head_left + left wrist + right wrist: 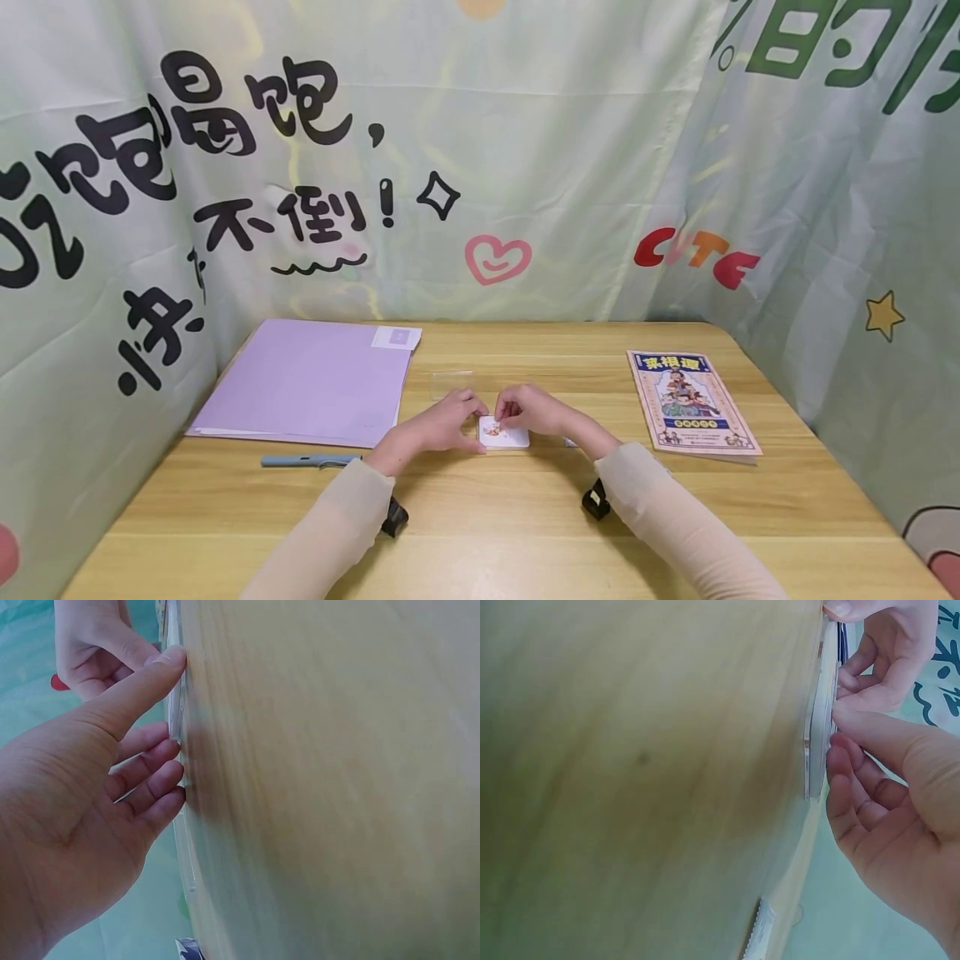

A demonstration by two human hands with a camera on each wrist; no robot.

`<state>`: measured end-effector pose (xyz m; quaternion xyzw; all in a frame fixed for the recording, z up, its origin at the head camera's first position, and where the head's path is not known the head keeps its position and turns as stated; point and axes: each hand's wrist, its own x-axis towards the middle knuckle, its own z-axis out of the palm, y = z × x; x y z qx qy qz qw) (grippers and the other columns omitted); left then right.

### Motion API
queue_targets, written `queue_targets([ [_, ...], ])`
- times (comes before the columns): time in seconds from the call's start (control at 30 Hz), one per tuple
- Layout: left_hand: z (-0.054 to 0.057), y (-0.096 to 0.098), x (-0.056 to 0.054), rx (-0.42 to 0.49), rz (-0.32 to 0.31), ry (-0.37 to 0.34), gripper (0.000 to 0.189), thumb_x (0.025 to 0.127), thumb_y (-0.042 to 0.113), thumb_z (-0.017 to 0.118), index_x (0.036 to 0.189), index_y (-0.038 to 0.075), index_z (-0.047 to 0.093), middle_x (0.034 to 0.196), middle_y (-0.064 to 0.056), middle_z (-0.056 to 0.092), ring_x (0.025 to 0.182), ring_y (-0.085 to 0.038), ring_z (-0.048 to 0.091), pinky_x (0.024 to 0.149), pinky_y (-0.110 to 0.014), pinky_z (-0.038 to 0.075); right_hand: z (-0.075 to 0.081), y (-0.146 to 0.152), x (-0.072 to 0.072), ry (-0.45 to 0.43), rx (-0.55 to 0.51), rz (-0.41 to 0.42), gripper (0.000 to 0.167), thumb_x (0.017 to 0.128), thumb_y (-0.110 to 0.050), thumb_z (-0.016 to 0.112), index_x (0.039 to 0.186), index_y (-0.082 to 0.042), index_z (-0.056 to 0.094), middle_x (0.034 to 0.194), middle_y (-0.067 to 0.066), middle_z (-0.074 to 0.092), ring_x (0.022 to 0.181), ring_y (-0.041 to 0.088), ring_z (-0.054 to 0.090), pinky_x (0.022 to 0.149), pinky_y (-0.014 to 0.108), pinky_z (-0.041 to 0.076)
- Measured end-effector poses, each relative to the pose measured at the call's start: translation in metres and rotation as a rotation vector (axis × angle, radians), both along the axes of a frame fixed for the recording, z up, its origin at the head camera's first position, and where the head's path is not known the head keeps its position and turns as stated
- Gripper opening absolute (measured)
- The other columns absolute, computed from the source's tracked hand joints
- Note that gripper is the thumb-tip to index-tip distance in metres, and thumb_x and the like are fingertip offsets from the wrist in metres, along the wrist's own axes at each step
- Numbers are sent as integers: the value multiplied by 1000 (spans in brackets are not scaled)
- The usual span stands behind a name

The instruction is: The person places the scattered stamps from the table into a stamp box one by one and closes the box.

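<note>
A small white card [513, 439] with a coloured picture lies on top of a clear plastic box [817, 754] at the middle of the table. My left hand [442, 422] holds the box's left side, its thumb at the near corner and its fingertips toward the far one. Over the card, my right hand [536, 408] has bent fingers, and its thumb and fingertips pinch at the card's upper part. In the right wrist view both hands meet at the box's edge. A clear plastic lid [452, 373] lies just behind the left hand.
On the left lie a purple folder [315, 383] and a blue pen [300, 461]. A booklet [690, 400] with a colourful cover lies on the right. Near the right wrist is a small printed piece [571, 442]. A printed curtain [570, 167] hangs around the table.
</note>
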<state>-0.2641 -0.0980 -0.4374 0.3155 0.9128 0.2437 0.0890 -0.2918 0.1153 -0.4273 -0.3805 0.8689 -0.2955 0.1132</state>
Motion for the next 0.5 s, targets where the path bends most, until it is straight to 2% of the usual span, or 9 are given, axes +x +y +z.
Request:
queue_targets([
  [0.5,-1,1,-1,-12,5,9,52,81,31,80,120,5,61,115,-3,54,113,-20,48,102,-40,45,3,11,2,88,-24,-4,5,89,-8,69,91,-4,67,88,4,66,78,5,56,71,18,49],
])
